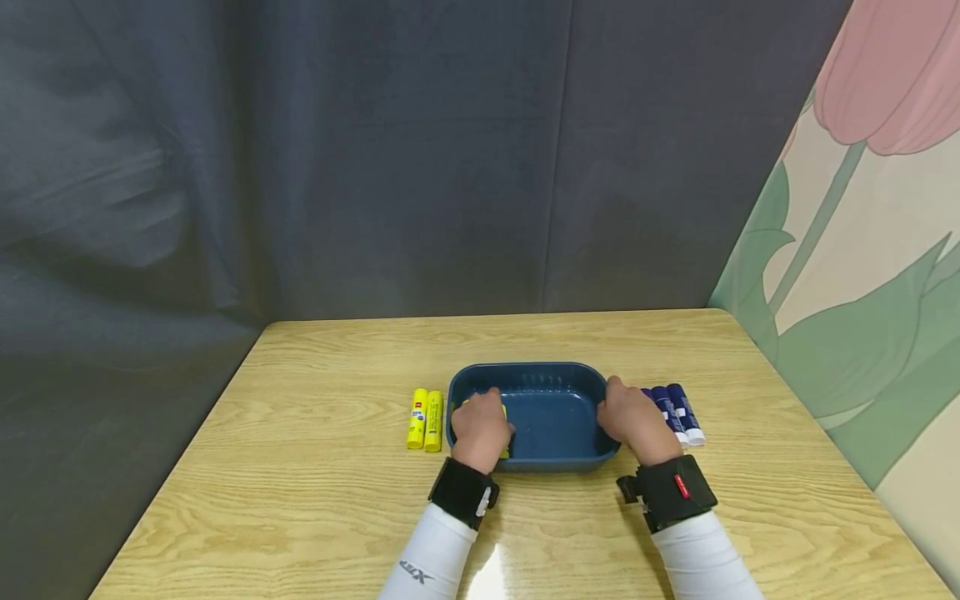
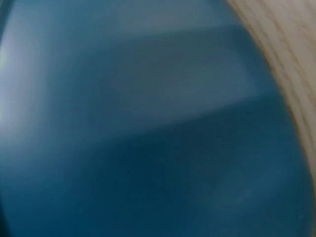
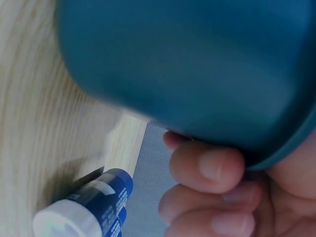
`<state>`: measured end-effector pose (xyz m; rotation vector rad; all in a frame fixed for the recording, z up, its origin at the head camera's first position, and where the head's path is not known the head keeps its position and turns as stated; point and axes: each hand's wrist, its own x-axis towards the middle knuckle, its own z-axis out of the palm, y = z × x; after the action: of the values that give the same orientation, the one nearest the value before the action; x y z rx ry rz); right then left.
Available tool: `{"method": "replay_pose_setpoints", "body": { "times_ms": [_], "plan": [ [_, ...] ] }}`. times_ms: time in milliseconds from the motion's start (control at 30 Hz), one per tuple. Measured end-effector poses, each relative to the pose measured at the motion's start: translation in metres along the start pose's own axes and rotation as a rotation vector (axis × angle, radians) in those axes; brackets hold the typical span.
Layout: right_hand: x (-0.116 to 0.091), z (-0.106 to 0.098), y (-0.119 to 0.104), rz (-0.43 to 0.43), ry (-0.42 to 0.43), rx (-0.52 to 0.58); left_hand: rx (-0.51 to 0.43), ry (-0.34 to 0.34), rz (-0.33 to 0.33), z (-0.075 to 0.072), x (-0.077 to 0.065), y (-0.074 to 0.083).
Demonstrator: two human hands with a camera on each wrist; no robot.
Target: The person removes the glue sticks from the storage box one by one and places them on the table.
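Note:
A blue plastic tub [image 1: 555, 417] sits on the table in front of me in the head view. My right hand [image 1: 633, 417] grips its right-hand rim, and in the right wrist view curled fingers [image 3: 207, 168] press against the outer wall just below the rim. My left hand [image 1: 482, 425] reaches down into the tub's left end. Yellow pieces [image 1: 505, 454] show beside and under this hand, mostly covered by it. Its fingertips are hidden, so I cannot tell what it holds. The left wrist view shows only the tub's blue wall [image 2: 163, 123], blurred.
Two yellow glue sticks [image 1: 433, 421] lie side by side just left of the tub. Right of it are several dark blue glue sticks with white caps [image 1: 685, 414], close by my right hand. The wooden table [image 1: 315, 467] ends at a dark curtain [image 1: 420, 167] behind.

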<state>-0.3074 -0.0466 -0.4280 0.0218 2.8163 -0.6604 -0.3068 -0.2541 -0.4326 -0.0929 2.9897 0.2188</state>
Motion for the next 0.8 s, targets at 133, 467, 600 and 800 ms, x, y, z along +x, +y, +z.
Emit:
{"method": "replay_pose_setpoints", "body": {
  "times_ms": [133,467,600,800],
  "plan": [
    [0.0003,0.0001,-0.0002,0.007,-0.003,-0.004,-0.008,0.005,0.003,-0.0009,-0.0003,-0.0003],
    [0.0022,0.0028,-0.0004,0.056,-0.039,0.008,-0.025,0.003,0.02,-0.0008,-0.0012,-0.002],
    [0.002,0.0016,-0.0003,0.05,-0.043,-0.002,-0.04,0.001,0.027,-0.0013,-0.0008,-0.0031],
    [0.0016,0.0016,-0.0007,0.06,-0.059,-0.001,-0.054,0.008,0.036,-0.0009,-0.0004,-0.0044]
  ]
}}
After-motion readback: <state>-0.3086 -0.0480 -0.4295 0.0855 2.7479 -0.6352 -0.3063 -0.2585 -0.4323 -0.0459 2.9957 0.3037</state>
